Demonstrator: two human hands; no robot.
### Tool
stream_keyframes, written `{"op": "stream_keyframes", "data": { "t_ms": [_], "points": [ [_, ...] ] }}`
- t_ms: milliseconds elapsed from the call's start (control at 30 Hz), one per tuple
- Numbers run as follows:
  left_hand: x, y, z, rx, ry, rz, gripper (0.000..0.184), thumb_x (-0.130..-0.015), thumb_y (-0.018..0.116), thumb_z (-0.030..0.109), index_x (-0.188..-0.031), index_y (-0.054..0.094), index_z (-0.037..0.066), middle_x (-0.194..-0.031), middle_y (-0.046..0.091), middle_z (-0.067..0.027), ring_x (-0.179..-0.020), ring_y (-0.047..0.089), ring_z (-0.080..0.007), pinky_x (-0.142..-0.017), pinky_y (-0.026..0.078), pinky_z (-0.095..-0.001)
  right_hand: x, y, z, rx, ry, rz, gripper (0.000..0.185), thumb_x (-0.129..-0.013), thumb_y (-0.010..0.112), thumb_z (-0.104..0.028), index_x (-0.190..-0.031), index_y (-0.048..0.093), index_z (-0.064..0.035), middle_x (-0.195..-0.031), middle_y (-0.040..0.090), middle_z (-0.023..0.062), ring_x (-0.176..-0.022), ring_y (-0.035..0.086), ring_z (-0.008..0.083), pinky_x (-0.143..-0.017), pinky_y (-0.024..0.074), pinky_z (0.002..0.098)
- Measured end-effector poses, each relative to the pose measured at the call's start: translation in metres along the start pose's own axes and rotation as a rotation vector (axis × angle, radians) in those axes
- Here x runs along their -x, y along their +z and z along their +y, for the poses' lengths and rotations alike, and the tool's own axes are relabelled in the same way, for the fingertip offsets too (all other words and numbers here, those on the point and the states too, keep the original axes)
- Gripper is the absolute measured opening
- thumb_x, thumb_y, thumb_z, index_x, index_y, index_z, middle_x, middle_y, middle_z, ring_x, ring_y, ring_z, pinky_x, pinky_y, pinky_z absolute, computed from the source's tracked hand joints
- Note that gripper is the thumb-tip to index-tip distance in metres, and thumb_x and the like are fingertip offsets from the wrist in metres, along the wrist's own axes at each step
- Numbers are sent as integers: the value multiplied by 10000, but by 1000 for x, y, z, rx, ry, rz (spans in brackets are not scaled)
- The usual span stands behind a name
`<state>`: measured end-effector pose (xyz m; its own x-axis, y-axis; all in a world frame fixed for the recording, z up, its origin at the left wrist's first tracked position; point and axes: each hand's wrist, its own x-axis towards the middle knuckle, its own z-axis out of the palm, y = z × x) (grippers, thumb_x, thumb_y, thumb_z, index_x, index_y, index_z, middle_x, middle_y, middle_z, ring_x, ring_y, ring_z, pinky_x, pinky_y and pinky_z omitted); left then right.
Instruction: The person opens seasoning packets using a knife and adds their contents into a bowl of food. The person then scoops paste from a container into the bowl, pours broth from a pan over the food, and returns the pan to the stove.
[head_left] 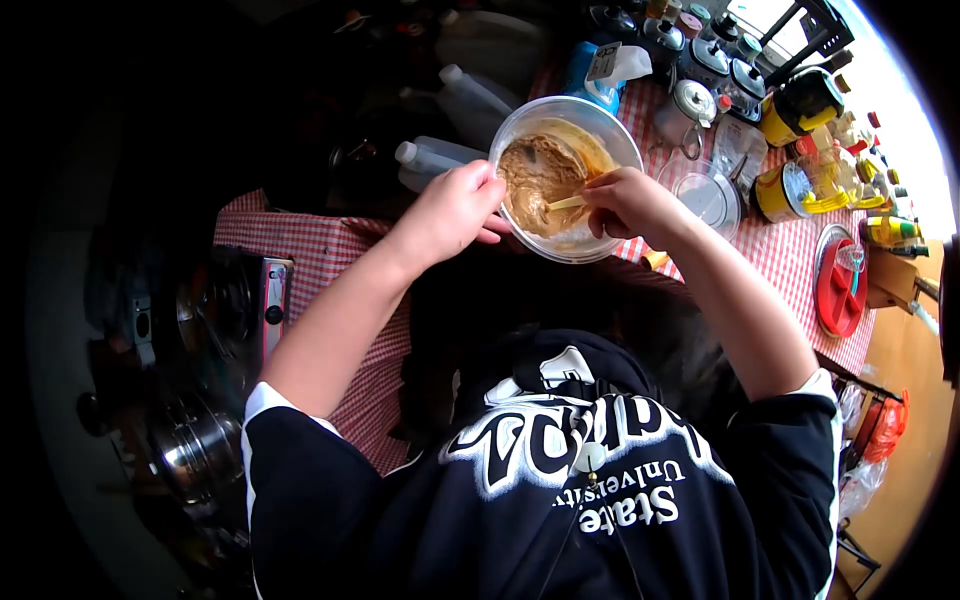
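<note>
A clear plastic bowl (622,138) holds a thick brown batter (540,172), with paler streaks along its far wall. My left hand (458,210) grips the bowl's left rim, thumb on top and fingers underneath. In my right hand (632,205), fingers are closed round the handle of a light wooden spoon (566,203), whose far end is sunk in the batter. The kind of its buried end is hidden. The bowl is tilted slightly toward me, over the front edge of the table.
A red checkered cloth (780,262) covers the table. To the right lie a clear round lid (706,200), a metal pot (692,105), yellow-labelled tubs (780,192) and a red divided tray (842,290). Plastic jugs (436,158) stand behind my left hand; a stove (274,305) is at left.
</note>
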<state>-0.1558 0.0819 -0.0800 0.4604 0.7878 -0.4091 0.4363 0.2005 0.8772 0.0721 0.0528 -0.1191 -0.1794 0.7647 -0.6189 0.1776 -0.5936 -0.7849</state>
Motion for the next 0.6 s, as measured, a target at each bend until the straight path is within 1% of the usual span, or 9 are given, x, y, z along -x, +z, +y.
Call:
{"op": "stream_keyframes", "data": {
  "t_ms": [100,200,300,400,433,500,533,567,600],
  "points": [
    [-1,-4,11,-127,-15,-81,273,-918,427,225,-943,509,-34,-912,610,-127,-767,650,-188,-608,532,-288,3,12,-3,-237,89,-12,199,-885,489,-116,-1007,550,28,-628,591,91,-414,426,94,-358,291,218],
    [-1,-9,11,-91,-5,-45,284,-921,428,236,-956,508,-34,-922,607,-124,-768,651,-189,-611,534,-283,10,11,-6,-423,58,-34,212,-918,463,-130,-1034,520,38,-583,524,35,-369,334,52,-338,238,178],
    [5,-15,13,-50,-43,-28,299,-927,427,247,-987,510,-34,-940,605,-119,-775,653,-193,-613,535,-277,27,-1,-12,-522,29,-104,217,-931,452,-135,-1055,513,33,-569,509,19,-359,314,37,-331,226,164],
    [18,-24,18,-5,-42,-22,310,-931,429,254,-1017,511,-33,-946,604,-113,-776,655,-198,-612,536,-273,52,-17,-15,-527,-64,-162,198,-917,464,-111,-1041,521,32,-598,548,50,-374,345,48,-344,240,178],
    [24,-26,20,16,-39,-15,313,-933,434,260,-1027,516,-28,-928,610,-105,-790,651,-190,-624,534,-276,62,-20,-19,-496,-71,-145,214,-921,464,-125,-1046,524,38,-593,548,48,-366,340,45,-342,239,173],
    [39,-27,29,24,-20,-37,238,-939,421,242,-911,492,16,-940,611,-107,-783,643,-165,-629,539,-256,87,-23,-30,-435,-101,-128,260,-928,463,-151,-1070,533,55,-569,547,49,-351,346,39,-336,246,161],
    [47,-29,33,26,-15,-50,223,-942,415,233,-853,479,38,-946,611,-107,-779,639,-152,-632,541,-246,99,-23,-37,-392,-98,-81,278,-929,457,-150,-1088,534,65,-556,548,59,-336,349,41,-322,243,165],
    [56,-31,36,8,-11,-81,221,-942,416,235,-845,466,42,-972,614,-127,-790,643,-160,-634,542,-247,108,-26,-39,-400,-116,-118,286,-926,451,-146,-1093,531,71,-541,548,71,-308,343,50,-304,239,175],
    [65,-33,39,-11,-3,-111,220,-942,416,236,-837,452,46,-999,616,-146,-802,647,-167,-636,542,-248,121,-27,-42,-361,-117,-36,288,-921,448,-149,-1088,542,66,-516,544,80,-280,326,59,-286,234,182]
  ]
}}
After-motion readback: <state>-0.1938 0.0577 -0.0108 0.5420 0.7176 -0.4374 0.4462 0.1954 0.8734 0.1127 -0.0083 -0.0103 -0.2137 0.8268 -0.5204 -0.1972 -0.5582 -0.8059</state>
